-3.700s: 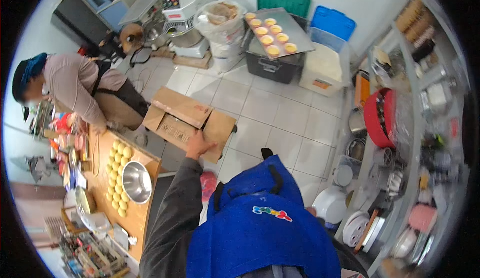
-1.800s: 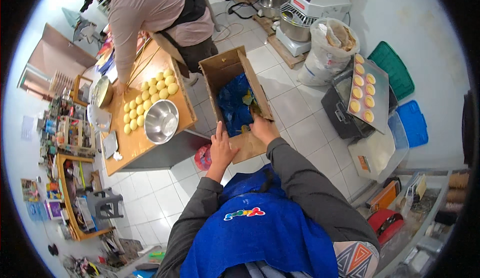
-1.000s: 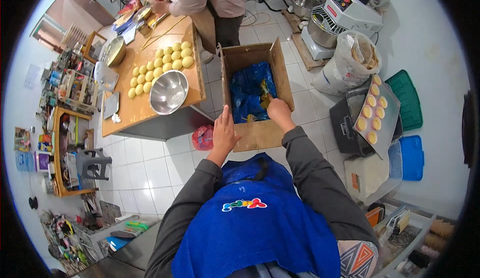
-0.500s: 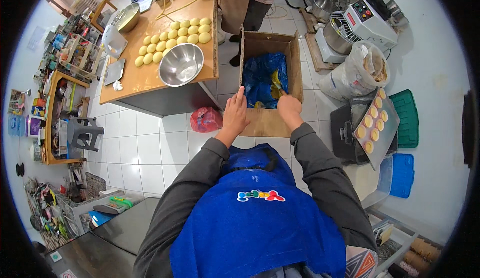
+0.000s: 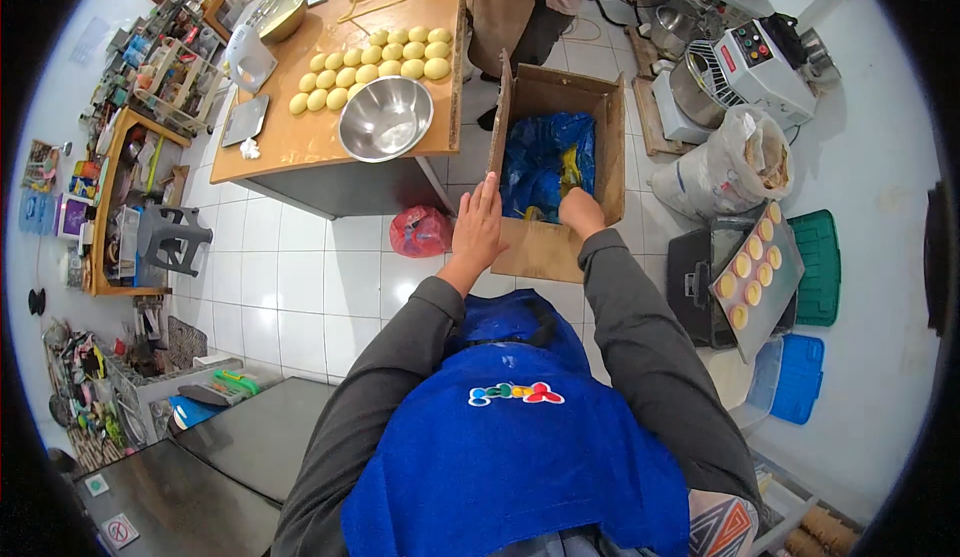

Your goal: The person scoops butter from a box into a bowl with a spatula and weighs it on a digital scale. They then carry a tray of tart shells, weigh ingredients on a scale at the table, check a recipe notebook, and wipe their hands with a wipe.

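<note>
A cardboard box (image 5: 612, 137) stands open on the floor in front of me, lined with a blue plastic bag (image 5: 530, 157). My left hand (image 5: 478, 225) lies open, its fingers stretched together against the box's near left flap edge. At the near right of the box, my right hand (image 5: 580, 213) is closed with its fingers turned down; whatever it grips is hidden. Just beyond that hand, a yellow smeared patch (image 5: 570, 169) lies in the bag. Another small yellow bit (image 5: 533, 213) shows near the box's front edge.
Left of the box, a wooden table (image 5: 290, 147) bears round yellow dough balls (image 5: 370, 62), a steel bowl (image 5: 388, 117) and a scale (image 5: 246, 121). A co-worker (image 5: 490, 7) stands behind. To the right are a mixer (image 5: 745, 67), a sack (image 5: 715, 172) and a tray of tarts (image 5: 775, 267).
The whole view has shifted, so the box and table sit further right. My right hand has turned further down over the box's near side; the left still rests at the flap.
</note>
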### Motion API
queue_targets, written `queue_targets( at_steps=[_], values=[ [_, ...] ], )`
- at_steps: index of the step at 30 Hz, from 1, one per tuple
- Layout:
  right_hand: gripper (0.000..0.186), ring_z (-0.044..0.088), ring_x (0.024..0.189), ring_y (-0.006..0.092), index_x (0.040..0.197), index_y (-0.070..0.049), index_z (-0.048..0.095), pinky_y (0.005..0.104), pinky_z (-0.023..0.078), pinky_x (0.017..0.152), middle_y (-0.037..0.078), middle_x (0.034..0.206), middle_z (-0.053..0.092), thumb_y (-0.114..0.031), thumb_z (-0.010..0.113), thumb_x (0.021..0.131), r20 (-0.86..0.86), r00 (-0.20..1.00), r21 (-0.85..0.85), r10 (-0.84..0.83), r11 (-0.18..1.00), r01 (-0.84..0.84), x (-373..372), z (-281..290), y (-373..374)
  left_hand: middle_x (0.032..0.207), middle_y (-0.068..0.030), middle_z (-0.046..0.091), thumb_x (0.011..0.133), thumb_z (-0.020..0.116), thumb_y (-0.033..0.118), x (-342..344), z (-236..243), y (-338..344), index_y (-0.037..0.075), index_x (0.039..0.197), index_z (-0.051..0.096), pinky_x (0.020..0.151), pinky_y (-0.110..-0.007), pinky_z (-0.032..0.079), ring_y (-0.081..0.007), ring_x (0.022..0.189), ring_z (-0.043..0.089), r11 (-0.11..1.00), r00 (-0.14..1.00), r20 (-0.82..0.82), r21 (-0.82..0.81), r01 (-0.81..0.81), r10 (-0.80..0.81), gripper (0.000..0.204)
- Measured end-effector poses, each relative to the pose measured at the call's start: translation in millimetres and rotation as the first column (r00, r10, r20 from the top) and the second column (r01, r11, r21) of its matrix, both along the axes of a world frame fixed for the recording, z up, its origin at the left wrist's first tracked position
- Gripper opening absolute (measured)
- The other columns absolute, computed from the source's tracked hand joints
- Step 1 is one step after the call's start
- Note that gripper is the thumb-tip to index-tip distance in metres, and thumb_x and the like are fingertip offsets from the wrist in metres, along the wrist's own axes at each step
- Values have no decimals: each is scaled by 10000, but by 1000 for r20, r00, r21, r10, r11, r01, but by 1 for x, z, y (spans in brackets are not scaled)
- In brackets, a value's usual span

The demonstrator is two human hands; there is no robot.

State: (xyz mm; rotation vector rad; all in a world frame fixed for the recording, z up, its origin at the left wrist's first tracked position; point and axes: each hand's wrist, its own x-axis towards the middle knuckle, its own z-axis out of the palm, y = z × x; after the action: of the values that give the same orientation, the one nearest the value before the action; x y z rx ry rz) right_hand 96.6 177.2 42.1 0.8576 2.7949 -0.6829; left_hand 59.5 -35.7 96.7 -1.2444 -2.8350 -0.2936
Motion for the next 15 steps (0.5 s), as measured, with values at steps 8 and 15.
queue_targets(
  at_steps=[8,15],
  values=[
    [179,596,626,345,808,103,569,446,431,475,252,708,571,-46,472,789,226,927,-291,-298,888,357,-14,-9,34,1410,-158,140,510,791,275,2,-2,3,-37,1285,285,1032,-426,242,-282,1293,204,1000,999,42,11,-1,1,976],
    [259,324,359,176,581,-57,394,335,203,325,66,472,357,-138,460,818,350,853,-541,-386,661,521,-9,-12,75,1410,-159,140,525,790,310,5,-3,3,-51,1258,319,1035,-420,231,-280,1295,201,1000,1000,18,13,-4,4,943]
  ],
)
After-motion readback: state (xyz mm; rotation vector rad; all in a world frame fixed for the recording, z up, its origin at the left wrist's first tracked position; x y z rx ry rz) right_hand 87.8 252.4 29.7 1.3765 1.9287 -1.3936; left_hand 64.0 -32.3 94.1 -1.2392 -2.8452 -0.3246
